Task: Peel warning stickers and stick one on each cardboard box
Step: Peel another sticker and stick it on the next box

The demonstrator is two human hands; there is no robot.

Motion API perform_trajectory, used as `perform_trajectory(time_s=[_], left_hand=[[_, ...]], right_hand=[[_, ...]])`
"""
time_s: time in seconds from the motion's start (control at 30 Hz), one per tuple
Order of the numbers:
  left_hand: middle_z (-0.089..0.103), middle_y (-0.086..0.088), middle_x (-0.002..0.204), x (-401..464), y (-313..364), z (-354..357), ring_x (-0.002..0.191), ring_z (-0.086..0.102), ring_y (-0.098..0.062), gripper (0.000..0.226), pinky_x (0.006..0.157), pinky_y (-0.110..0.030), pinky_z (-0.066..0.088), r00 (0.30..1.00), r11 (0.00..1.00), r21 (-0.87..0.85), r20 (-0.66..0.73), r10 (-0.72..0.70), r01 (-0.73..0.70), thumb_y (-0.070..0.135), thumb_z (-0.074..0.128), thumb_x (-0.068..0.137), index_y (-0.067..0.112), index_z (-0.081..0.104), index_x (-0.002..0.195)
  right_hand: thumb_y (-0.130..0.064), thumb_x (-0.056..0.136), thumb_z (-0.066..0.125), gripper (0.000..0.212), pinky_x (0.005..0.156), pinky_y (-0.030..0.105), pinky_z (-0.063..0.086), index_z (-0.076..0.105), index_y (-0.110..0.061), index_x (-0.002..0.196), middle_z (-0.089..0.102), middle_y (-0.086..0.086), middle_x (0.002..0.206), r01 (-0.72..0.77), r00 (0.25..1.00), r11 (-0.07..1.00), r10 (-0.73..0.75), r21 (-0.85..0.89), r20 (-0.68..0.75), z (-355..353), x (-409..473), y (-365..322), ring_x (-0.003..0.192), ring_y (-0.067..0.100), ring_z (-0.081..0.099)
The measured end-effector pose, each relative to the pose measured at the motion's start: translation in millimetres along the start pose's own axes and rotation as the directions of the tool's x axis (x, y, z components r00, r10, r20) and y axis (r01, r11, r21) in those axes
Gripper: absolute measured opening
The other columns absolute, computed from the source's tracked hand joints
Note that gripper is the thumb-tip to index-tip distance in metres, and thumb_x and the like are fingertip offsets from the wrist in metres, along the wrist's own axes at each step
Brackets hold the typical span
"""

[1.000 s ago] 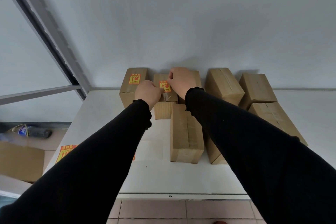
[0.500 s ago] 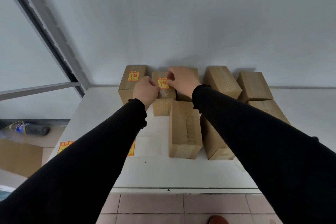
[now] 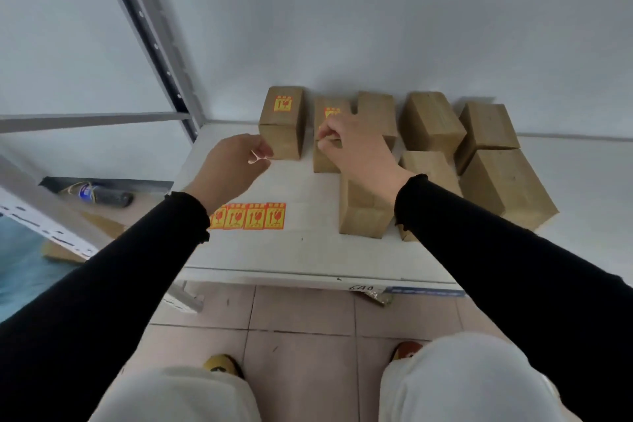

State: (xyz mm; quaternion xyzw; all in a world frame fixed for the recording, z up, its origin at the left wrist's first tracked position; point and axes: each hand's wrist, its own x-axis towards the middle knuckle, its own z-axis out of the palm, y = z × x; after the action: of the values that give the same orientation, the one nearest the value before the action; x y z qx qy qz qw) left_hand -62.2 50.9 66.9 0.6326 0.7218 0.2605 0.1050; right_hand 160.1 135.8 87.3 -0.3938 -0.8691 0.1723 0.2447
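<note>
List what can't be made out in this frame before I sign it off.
Head view only:
- Second box's sticker: lower part hidden behind the right hand.
- Sticker strip: left end covered by the left sleeve.
- Sticker print: too small to read.
- Left hand: whether its grip holds anything, unclear.

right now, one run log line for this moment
left hand: open | right hand: over second box | stickered boxes: two | sticker strip: on table

White table (image 3: pixel 308 260) against pale wall (image 3: pixel 376 27), tiled floor (image 3: pixel 301 308).
</note>
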Motion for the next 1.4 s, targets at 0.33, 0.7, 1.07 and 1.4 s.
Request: perform_trajectory(time_s=[0.33, 0.7, 1.07, 1.4], left_hand=[[0.063, -0.004, 0.122, -54, -43, 43, 0.115, 0.054, -0.025, 0.032, 0.094, -0.04, 0.048, 0.988, 0.973, 0.221, 0.125, -0.096, 0.067, 0.022, 0.062, 0.095, 0.02, 0.065, 0.127], [0.057, -0.004, 0.127, -41, -56, 69, 0.114, 0.053, -0.025, 0.036, 0.09, -0.04, 0.046, 0.97, 0.953, 0.301, 0.222, -0.096, 0.025, 0.028, 0.067, 0.092, 0.019, 0.058, 0.126], [0.072, 0.005, 0.084, -42, -30, 6, 0.073, 0.065, -0.01, 0.003, 0.071, -0.027, 0.047, 0.941, 0.94, -0.252, 0.302, -0.151, 0.232, 0.022, 0.068, 0.094, 0.021, 0.068, 0.097], [0.078, -0.001, 0.096, -53, 21, -35, 0.081, 0.072, -0.014, 0.009, 0.077, -0.029, 0.053, 0.967, 0.782, -0.597, 0.251, -0.03, 0.179, 0.023, 0.065, 0.097, 0.02, 0.073, 0.095]], right_hand=[[-0.019, 0.102, 0.048, 0.031, 0.085, 0.03, 0.044, 0.062, -0.018, 0.13, 0.062, 0.004, 0.12, -0.12, 0.966, 0.989, 0.136, -0.084, 0.221, 109, -42, -29, 0.108, 0.022, 0.059], [-0.019, 0.098, 0.058, 0.021, 0.079, 0.031, 0.055, 0.058, -0.012, 0.118, 0.048, 0.006, 0.121, -0.191, 0.942, 0.964, 0.233, -0.185, 0.24, 140, -39, -18, 0.089, 0.022, 0.061], [-0.023, 0.103, 0.05, 0.006, 0.063, 0.03, 0.049, 0.053, -0.022, 0.099, 0.063, -0.005, 0.087, -0.12, 0.982, 0.992, 0.124, -0.036, 0.142, 71, -31, -42, 0.076, 0.012, 0.059], [-0.018, 0.095, 0.061, 0.018, 0.062, 0.018, 0.049, 0.054, -0.019, 0.112, 0.045, -0.001, 0.12, 0.073, 0.972, 0.996, -0.083, -0.051, -0.219, 14, -51, -52, 0.083, 0.008, 0.053]])
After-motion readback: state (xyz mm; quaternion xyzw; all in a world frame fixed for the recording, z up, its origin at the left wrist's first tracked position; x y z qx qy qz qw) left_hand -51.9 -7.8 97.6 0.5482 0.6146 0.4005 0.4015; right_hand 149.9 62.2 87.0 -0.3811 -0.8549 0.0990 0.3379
